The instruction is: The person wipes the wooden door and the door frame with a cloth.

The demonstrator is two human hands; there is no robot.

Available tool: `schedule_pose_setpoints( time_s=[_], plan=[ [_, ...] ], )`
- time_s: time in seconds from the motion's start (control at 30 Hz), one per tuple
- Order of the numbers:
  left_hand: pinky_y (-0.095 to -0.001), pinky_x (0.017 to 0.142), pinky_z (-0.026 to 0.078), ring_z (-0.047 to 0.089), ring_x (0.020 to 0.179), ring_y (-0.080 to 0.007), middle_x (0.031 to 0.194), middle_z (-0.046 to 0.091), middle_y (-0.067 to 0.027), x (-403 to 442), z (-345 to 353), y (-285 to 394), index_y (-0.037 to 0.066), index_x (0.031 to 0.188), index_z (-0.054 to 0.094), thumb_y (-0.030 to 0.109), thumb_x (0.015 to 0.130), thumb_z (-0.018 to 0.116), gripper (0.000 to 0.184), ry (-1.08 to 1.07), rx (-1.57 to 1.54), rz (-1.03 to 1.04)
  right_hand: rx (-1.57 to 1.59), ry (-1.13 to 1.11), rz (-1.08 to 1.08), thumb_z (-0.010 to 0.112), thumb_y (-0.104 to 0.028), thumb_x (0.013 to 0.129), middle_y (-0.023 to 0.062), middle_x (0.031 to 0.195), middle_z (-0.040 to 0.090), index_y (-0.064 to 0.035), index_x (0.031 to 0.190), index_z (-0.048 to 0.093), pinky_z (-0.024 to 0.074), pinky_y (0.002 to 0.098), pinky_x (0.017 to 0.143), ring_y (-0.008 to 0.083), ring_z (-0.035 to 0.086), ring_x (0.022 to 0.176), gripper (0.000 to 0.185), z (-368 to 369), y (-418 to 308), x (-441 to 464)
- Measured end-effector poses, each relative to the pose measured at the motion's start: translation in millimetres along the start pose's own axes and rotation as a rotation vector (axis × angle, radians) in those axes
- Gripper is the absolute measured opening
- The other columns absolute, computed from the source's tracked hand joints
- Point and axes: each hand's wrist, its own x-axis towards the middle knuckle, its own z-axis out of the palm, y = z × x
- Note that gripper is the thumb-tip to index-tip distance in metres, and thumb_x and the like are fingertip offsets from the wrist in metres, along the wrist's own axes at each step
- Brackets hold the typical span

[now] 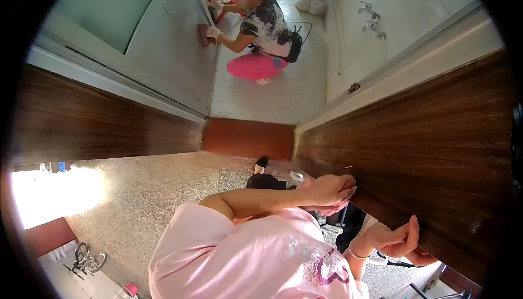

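Observation:
My left hand (327, 191) is closed on a pink cloth (331, 209), pressed against the near edge of a dark brown wooden panel (403, 152) beside the doorway. Part of the cloth is hidden beneath my fingers. Further along that edge, my right hand (396, 241) has its fingers curled at the wood, with the thumb sticking up; some of its fingers are out of sight.
Beyond a red-brown threshold (248, 138), a person wearing gloves (269, 32) squats on the white bathroom floor, hands at the white door (174, 43). Taps (373, 26) stick out from the right wall. A bicycle (87, 258) stands at lower left.

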Motion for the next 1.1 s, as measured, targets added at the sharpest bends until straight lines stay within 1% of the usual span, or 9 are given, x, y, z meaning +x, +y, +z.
schedule_pose_setpoints(
  time_s=[0.07,0.17,0.37,0.47,0.57,0.77,0.87,0.97,1.1],
  plan=[
    [-0.0449,0.062,0.05,0.065,0.068,-0.0357,0.074,0.066,-0.015,-1,-9,5,0.006,0.101,0.053,0.032,0.098,0.044,0.028,-0.094,-0.038,-0.064,-0.021,-0.022,-0.045,0.049,-0.009,0.091,0.0191,0.143,0.023,-0.0027,0.085,0.068,0.0273,0.0468,0.107,0.0256,0.021,0.136,0.021,3,-5,5],
    [-0.046,0.062,0.05,0.064,0.07,-0.0374,0.078,0.066,-0.0161,-4,-3,5,0.006,0.103,0.053,0.033,0.097,0.044,0.029,-0.029,0.023,-0.039,-0.035,-0.011,0.022,0.048,-0.004,0.088,0.0231,0.143,0.02,0.0031,0.082,0.063,0.0411,0.0423,0.097,0.0289,0.036,0.12,0.018,4,-7,3],
    [-0.046,0.06,0.049,0.065,0.069,-0.0368,0.075,0.066,-0.0156,-3,-11,2,0.006,0.1,0.054,0.034,0.097,0.044,0.03,-0.032,-0.022,-0.062,0.014,-0.02,-0.055,0.051,-0.007,0.09,0.0177,0.145,0.019,-0.0039,0.084,0.069,0.0285,0.0447,0.109,0.0252,0.021,0.136,0.019,15,-15,14],
    [-0.0449,0.06,0.05,0.065,0.068,-0.0357,0.073,0.066,-0.0145,-4,0,-5,0.006,0.099,0.054,0.034,0.097,0.044,0.03,-0.005,-0.047,0.013,-0.02,-0.039,0.034,0.051,-0.007,0.088,0.0231,0.142,0.019,0.0006,0.084,0.065,0.0242,0.0543,0.107,0.0335,0.022,0.133,0.016,-2,-7,0],
    [-0.0436,0.057,0.05,0.065,0.065,-0.0336,0.069,0.065,-0.013,-6,-5,-1,0.006,0.096,0.053,0.034,0.097,0.044,0.029,-0.008,-0.09,-0.011,0.067,-0.128,0.287,0.052,-0.006,0.09,0.0167,0.145,0.02,-0.0029,0.086,0.069,0.0335,0.0389,0.102,0.0208,0.027,0.131,0.018,-21,16,-17],
    [-0.0393,0.053,0.05,0.065,0.06,-0.0283,0.065,0.064,-0.0111,-5,-12,-1,0.005,0.091,0.051,0.031,0.098,0.045,0.028,-0.004,-0.078,0.034,-0.04,-0.066,0.079,0.052,-0.006,0.09,0.0154,0.144,0.022,-0.0027,0.088,0.07,0.0353,0.0363,0.099,0.0186,0.038,0.12,0.018,-23,34,-15],
    [-0.0461,0.061,0.05,0.064,0.069,-0.0359,0.074,0.066,-0.0146,-4,-14,-1,0.007,0.094,0.055,0.033,0.096,0.047,0.027,-0.077,-0.109,-0.054,-0.005,-0.058,0.085,0.052,-0.006,0.09,0.0149,0.146,0.017,-0.0026,0.088,0.07,0.0343,0.037,0.1,0.0184,0.037,0.121,0.018,-13,15,-9],
    [-0.0451,0.06,0.05,0.064,0.067,-0.0349,0.069,0.065,-0.0132,-5,-14,1,0.007,0.096,0.056,0.033,0.096,0.046,0.028,-0.024,-0.079,-0.002,-0.073,-0.042,0.093,0.052,-0.007,0.087,0.0231,0.141,0.024,0.0005,0.086,0.066,0.033,0.0476,0.102,0.0283,0.033,0.127,0.016,-3,-9,-4],
    [-0.0398,0.056,0.05,0.065,0.063,-0.0293,0.068,0.065,-0.0101,-5,-22,10,0.007,0.094,0.053,0.033,0.098,0.044,0.028,-0.05,-0.042,-0.025,-0.021,-0.004,0.197,0.052,-0.007,0.086,0.023,0.131,0.04,0.0008,0.084,0.066,0.038,0.0388,0.094,0.0247,0.046,0.111,0.016,1,-8,-4]
  ],
)
